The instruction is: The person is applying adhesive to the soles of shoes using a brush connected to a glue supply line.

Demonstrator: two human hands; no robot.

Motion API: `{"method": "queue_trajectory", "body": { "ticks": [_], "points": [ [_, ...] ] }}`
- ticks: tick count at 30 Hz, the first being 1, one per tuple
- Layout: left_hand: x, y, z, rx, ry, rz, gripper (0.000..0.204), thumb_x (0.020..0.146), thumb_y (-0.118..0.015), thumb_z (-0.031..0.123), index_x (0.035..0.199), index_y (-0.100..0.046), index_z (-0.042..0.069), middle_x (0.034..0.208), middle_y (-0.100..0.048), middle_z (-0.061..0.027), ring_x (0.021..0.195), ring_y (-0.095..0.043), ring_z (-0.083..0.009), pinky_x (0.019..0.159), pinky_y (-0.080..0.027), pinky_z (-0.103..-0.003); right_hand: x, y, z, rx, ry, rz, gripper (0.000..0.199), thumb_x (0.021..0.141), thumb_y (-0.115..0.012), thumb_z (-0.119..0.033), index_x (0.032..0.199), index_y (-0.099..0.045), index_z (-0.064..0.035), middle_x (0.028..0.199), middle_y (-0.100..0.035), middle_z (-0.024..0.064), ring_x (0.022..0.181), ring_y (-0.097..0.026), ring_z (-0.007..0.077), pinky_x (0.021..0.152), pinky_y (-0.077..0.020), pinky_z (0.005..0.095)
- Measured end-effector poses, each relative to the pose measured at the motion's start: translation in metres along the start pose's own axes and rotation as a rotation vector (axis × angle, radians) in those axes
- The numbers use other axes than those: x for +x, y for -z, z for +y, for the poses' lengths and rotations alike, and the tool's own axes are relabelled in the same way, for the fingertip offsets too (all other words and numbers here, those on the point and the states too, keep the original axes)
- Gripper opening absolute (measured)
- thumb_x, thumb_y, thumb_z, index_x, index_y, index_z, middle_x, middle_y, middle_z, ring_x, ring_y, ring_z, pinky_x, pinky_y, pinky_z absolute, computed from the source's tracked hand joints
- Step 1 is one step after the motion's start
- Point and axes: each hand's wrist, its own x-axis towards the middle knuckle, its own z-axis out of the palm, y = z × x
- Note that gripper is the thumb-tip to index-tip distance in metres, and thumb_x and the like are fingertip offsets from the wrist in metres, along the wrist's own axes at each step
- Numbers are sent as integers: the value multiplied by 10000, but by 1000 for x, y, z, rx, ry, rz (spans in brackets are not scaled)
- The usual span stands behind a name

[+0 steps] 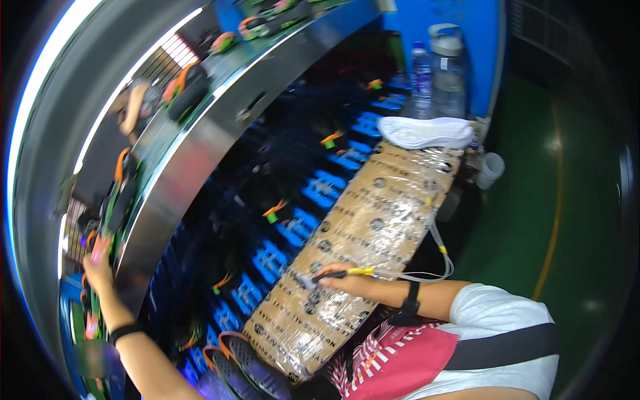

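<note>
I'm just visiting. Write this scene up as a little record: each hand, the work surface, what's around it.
Left hand: at a shoe on the metal-sided conveyor; grip unclear
Right hand: holding a slim tool, black and yellow
Work surface: plastic-covered cardboard, under the right hand
Far end: flat white pieces; beyond, two bottles
Near end: dark shoes, orange-trimmed

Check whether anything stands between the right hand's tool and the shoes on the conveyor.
Yes: the conveyor's metal side and the dark, blue-patterned area lie between the brush-like tool in the right hand and the shoes. Whether the metal side rises enough to block, I cannot tell.
</note>
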Motion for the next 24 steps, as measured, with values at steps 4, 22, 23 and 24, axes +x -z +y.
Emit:
{"method": "queue_trajectory", "body": {
  "ticks": [4, 22, 23, 24],
  "points": [
    [-12, -18, 29, -389, 64, 21, 526, 734, -499, 86, 1257, -477, 34, 1332, -442, -124, 1107, -511, -226, 810, -436, -390, 4, 16, 1, -218, 144, -19, 262, 834, -620, -244, 1018, -606, -58, 983, -619, 55, 934, -555, 136, 834, -430, 286],
    [-294, -188, 338, -887, 293, -224, 621, 781, -431, 352, 1321, -361, 52, 1367, -369, -132, 1186, -416, -256, 929, -345, -384, -21, 8, -25, -121, 287, 210, 310, 852, -576, -283, 1027, -597, -28, 841, -629, 69, 765, -544, 142, 721, -438, 278],
    [-304, -190, 339, -936, 349, -255, 629, 784, -427, 367, 1324, -354, 53, 1369, -365, -132, 1190, -411, -257, 936, -339, -384, -20, 8, -27, -165, 330, 242, 323, 858, -575, -292, 1049, -597, -33, 843, -633, 58, 764, -547, 127, 707, -443, 276],
    [-313, -192, 340, -981, 406, -289, 637, 786, -423, 382, 1328, -348, 54, 1371, -361, -133, 1195, -406, -259, 943, -334, -383, -20, 9, -28, -165, 342, 246, 321, 859, -575, -288, 1054, -597, -34, 845, -634, 56, 763, -547, 124, 702, -444, 274]
  ]
}}
